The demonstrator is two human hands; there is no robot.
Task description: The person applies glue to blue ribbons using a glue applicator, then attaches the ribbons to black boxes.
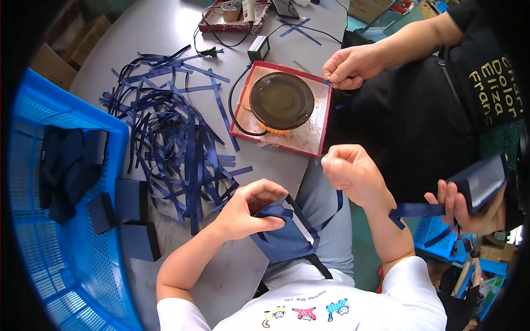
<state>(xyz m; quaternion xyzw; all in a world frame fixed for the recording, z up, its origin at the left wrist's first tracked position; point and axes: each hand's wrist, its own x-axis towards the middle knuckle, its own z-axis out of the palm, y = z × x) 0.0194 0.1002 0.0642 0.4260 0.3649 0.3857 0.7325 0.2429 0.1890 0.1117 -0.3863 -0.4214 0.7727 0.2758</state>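
Observation:
My left hand (pixel 251 212) holds a dark blue box (pixel 287 237) above my lap, its thumb and fingers closed on the box's upper edge and a ribbon there. A blue ribbon (pixel 333 212) runs from the box up to my right hand (pixel 353 171), which pinches its end in closed fingers. Just beyond my right hand lies a red-edged tray (pixel 317 135) bearing a round dark pot (pixel 281 101). A large tangle of loose blue ribbons (pixel 176 143) covers the table left of the tray.
A blue basket (pixel 118 243) with dark boxes stands at the left, more boxes (pixel 138 240) beside it. At the right, a co-worker's hand (pixel 353 66) pinches a ribbon over the tray's edge; the other (pixel 464 212) holds a box (pixel 483 182). Cables cross the table (pixel 149 33).

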